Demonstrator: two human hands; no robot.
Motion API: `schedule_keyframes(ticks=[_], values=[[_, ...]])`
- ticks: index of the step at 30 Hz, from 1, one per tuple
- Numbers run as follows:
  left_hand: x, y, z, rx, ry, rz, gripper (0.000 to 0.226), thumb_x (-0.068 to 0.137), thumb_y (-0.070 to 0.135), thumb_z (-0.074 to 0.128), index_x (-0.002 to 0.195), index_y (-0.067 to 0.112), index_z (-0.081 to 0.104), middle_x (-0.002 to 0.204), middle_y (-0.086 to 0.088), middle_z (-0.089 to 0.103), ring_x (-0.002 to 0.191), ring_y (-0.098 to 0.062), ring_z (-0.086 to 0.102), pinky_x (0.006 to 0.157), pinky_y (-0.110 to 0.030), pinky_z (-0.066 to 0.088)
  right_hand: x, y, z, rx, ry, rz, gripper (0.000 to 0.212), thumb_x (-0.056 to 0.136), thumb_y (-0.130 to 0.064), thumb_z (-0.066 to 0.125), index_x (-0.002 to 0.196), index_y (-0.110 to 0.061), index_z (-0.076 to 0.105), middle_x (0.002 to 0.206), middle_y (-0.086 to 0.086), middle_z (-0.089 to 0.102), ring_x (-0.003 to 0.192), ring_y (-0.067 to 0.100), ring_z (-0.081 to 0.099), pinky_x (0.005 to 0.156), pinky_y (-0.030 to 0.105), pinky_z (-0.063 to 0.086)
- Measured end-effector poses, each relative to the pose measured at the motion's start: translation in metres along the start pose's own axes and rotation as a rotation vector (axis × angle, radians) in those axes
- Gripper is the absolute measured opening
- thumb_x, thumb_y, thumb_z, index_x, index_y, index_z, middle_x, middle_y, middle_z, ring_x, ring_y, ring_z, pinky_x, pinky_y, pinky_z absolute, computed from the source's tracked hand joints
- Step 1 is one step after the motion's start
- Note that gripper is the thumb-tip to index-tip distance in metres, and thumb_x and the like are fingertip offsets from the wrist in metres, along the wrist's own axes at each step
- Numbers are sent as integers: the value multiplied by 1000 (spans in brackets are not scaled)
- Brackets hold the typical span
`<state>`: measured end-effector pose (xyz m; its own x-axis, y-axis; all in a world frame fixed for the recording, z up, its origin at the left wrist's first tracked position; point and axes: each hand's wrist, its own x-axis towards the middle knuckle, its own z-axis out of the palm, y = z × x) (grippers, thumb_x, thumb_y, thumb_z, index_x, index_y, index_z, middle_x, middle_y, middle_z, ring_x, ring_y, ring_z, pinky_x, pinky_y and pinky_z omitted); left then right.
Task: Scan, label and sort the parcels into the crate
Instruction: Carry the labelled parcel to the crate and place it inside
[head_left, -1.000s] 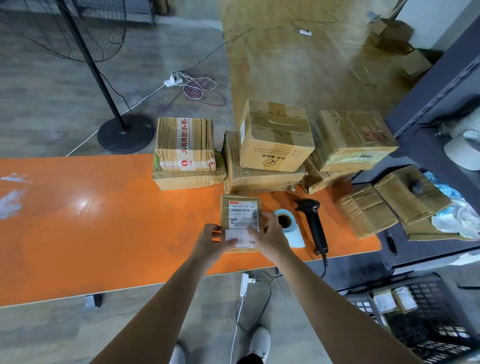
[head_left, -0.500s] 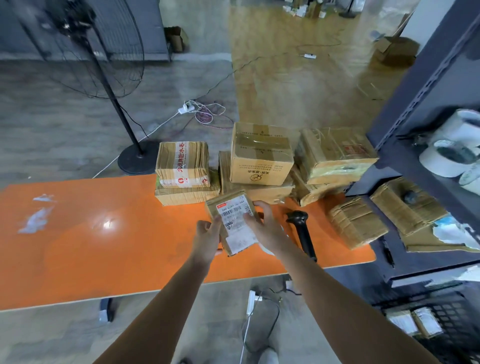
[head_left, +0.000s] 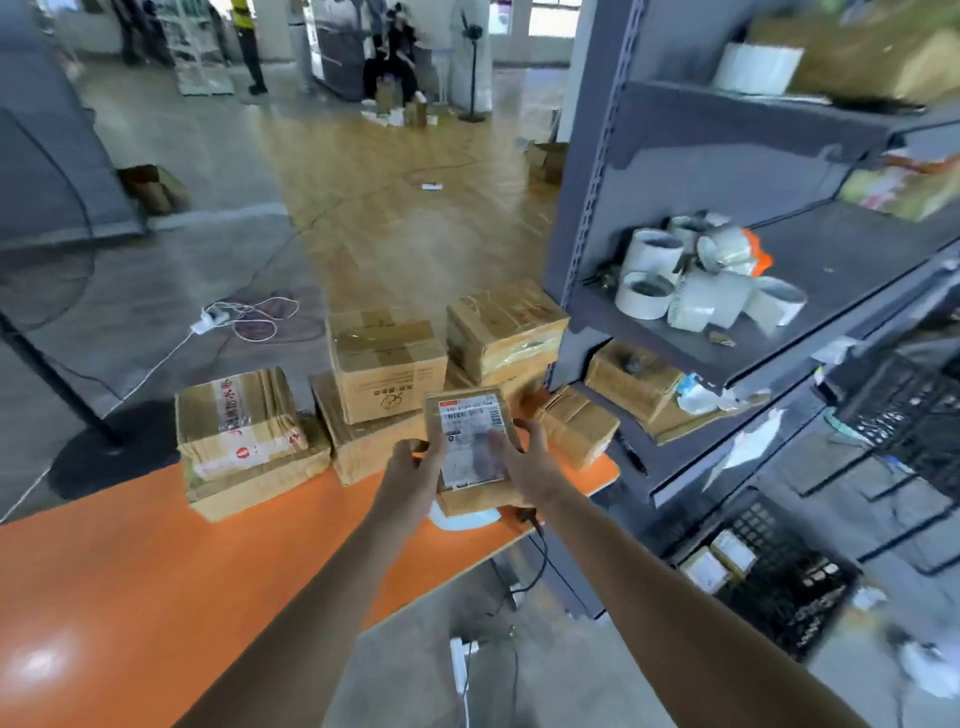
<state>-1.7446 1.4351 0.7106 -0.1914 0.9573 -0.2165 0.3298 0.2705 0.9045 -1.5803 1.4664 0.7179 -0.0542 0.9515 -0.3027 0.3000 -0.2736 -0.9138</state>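
While held label-up over the right end of the orange table (head_left: 130, 571), labelled parcel (head_left: 470, 447) is off the surface; left hand (head_left: 413, 470) grips its left edge, right hand (head_left: 527, 467) its right edge, fingers curled round; stacked cartons (head_left: 387, 369) behind; black crate (head_left: 800, 603) low right.

A white label (head_left: 470, 441) with black print and a red strip is being shown on the brown parcel (head_left: 470, 498), orange on the near table (head_left: 130, 582), grey on the right shelving (head_left: 602, 182), black on the crate (head_left: 789, 597).
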Motion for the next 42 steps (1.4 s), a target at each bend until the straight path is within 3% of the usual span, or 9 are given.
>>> schedule_keyframes(ticks=[5,9,13,17,19,23,32,35,42], values=[[-20,3,11,312,-228,219,78,74,76,40,134,27,45,133,-8,50,125,-33,47,100,-43,42,-61,17,-31,-35,332,84,60,96,-51,53,145,-22,34,124,8,57,101,23,55,79,31,43],[-57,-2,36,624,-395,418,82,88,72,38,153,29,13,158,-5,20,143,-31,20,111,-47,29,-133,46,-59,-44,517,179,59,95,-53,54,140,-18,40,125,7,59,98,22,58,78,32,44],[-106,10,78,701,-544,554,82,90,71,32,155,29,3,161,-3,8,148,-26,9,114,-48,26,-208,75,-88,8,688,229,56,94,-51,56,137,-18,42,124,9,60,101,25,62,84,38,52],[-163,22,120,699,-590,688,78,91,68,31,155,31,5,161,-2,8,147,-26,13,112,-44,29,-271,106,-117,77,836,296,55,93,-52,57,136,-21,43,118,8,64,99,26,64,74,34,55],[-185,28,138,706,-623,728,77,92,67,31,155,29,7,162,-4,8,147,-25,12,112,-43,28,-300,119,-127,94,888,335,51,93,-53,57,133,-24,44,116,8,64,95,25,64,59,29,51],[-231,35,178,717,-693,787,74,95,61,35,155,26,11,160,-5,10,146,-25,13,111,-45,29,-352,153,-155,124,983,401,50,91,-54,58,131,-26,45,115,7,64,94,25,65,80,47,59],[-360,52,333,849,-846,885,77,92,69,24,154,29,6,161,-1,7,148,-25,6,117,-47,22,-489,248,-270,193,1121,475,54,90,-57,57,134,-27,43,112,7,66,95,25,67,85,45,57],[-422,64,397,891,-894,933,78,92,70,23,155,28,5,162,-3,7,148,-26,6,118,-47,20,-546,287,-325,213,1164,490,55,91,-55,57,135,-26,43,113,7,65,94,25,66,77,40,57],[-560,91,530,942,-948,1032,75,94,67,24,155,26,7,161,-4,10,147,-28,9,113,-48,23,-667,357,-439,233,1243,540,60,89,-58,58,137,-26,41,116,9,64,97,27,67,82,43,57]])
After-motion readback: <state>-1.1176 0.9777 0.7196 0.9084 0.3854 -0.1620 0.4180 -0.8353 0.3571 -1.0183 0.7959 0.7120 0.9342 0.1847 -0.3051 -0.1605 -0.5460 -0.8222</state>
